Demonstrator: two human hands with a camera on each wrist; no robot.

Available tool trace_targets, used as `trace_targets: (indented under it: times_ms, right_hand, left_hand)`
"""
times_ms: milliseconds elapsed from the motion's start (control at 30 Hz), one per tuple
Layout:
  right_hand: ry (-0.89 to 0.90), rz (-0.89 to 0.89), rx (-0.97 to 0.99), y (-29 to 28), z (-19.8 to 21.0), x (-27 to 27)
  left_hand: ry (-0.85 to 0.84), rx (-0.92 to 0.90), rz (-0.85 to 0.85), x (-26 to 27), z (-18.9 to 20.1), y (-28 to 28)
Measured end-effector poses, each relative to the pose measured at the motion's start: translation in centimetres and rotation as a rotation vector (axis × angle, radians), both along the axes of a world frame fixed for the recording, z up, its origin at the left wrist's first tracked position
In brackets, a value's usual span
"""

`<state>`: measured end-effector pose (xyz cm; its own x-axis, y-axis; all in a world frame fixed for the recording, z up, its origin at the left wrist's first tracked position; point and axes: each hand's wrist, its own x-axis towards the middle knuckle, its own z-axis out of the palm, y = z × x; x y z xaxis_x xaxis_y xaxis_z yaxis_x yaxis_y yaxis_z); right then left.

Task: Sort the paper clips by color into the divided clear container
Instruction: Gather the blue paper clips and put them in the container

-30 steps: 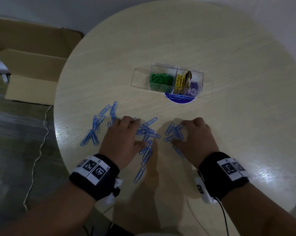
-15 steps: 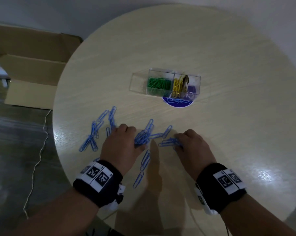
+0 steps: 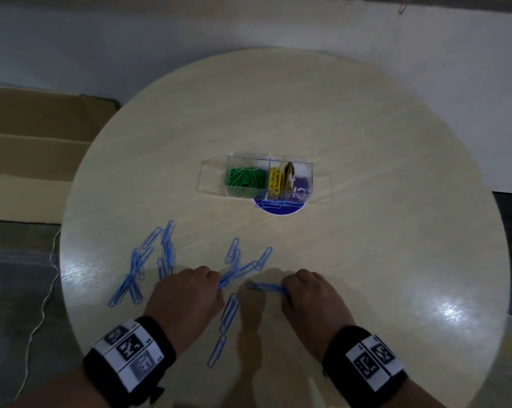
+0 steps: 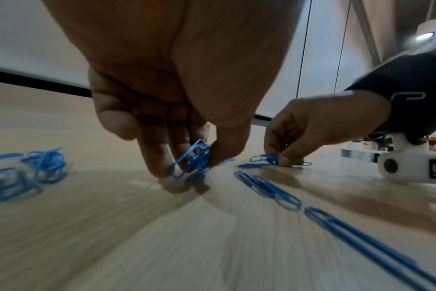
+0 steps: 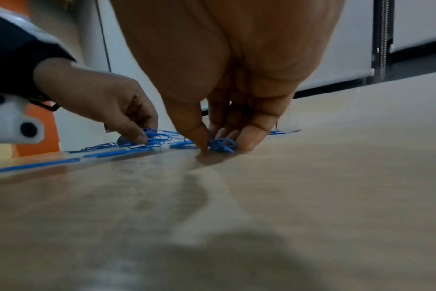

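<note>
Both hands reached down at the near side, knuckles up. The left hand (image 3: 187, 298) had fingers curled, pinching; the right hand (image 3: 310, 298), just beside it, pinched likewise.

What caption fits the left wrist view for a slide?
Left hand pinches a bunch of blue paper clips off the table; right hand gathers more.

round light-wood table (image 3: 366, 142) against a pale wall (image 3: 249, 30). flattened cardboard (image 3: 28, 148) on the floor to its left; thin white cable (image 3: 40, 304) beside it. blue round sticker (image 3: 278, 209) on the tabletop.
</note>
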<state>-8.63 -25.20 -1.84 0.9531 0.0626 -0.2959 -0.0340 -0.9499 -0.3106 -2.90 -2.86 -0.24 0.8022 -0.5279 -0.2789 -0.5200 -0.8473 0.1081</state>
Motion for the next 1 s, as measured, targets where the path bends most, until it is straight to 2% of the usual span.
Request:
trace_targets:
  times_ms: [133,233,367,500,767,867,1000]
  right_hand:
    - [0.0,-0.029,0.058,-1.4,0.2,0.1]
    - [0.021,-0.124,0.169,-3.3,0.9,0.4]
    - [-0.11,-0.272,0.246,-5.3,1.5,1.1]
    - [-0.208,-0.345,0.267,-7.3,2.1,2.2]
    - [-0.309,-0.41,0.282,-9.6,2.7,3.5]
    - [-0.315,-0.432,0.306,-9.7,3.2,4.5]
    - [-0.267,-0.534,0.396,-9.3,4.6,7.8]
  left_hand:
    - [0.002,-0.089,0.073,1.3,1.8,-1.2]
    - [0.024,-0.285,0.184,3.2,3.7,-3.9]
    - [0.061,-0.55,0.302,7.5,5.3,-9.0]
    - [0.041,-0.604,0.336,11.6,4.6,-13.1]
    - [0.123,-0.477,0.309,14.3,2.3,-17.0]
    - [0.081,-0.605,0.361,14.0,2.3,-17.1]
    - [0.042,-0.853,0.531,13.5,3.2,-15.0]
